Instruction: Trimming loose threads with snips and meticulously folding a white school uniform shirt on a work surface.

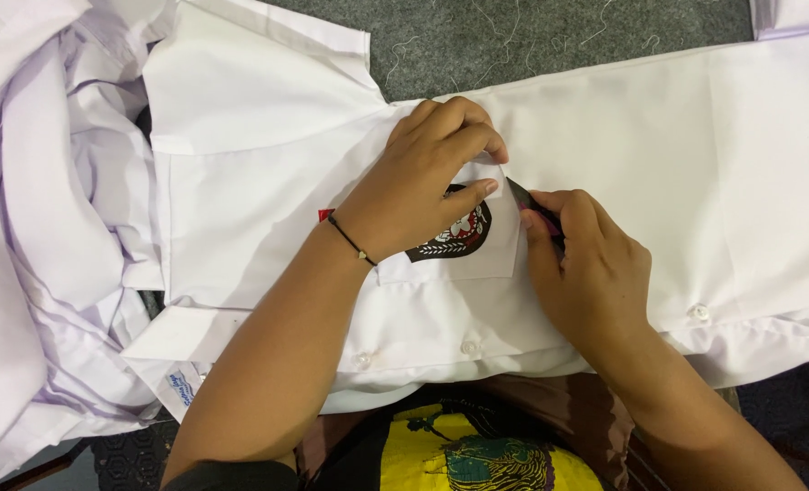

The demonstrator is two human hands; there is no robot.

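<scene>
Heap of crumpled pale shirts (pixel 31 227) at far left; white shirt (pixel 713 173) spread flat across grey carpet (pixel 532 36), its breast pocket (pixel 482 250) with dark emblem patch (pixel 454 235) at centre. Left hand (pixel 427 177) curled narrow, fingertips pinning the pocket's top edge; right hand (pixel 586 264) just beside, closed on a small dark tool (pixel 527 198) at the pocket's right edge. Light, soft, easily creased cloth, best held flat near seams, by judgement.
</scene>
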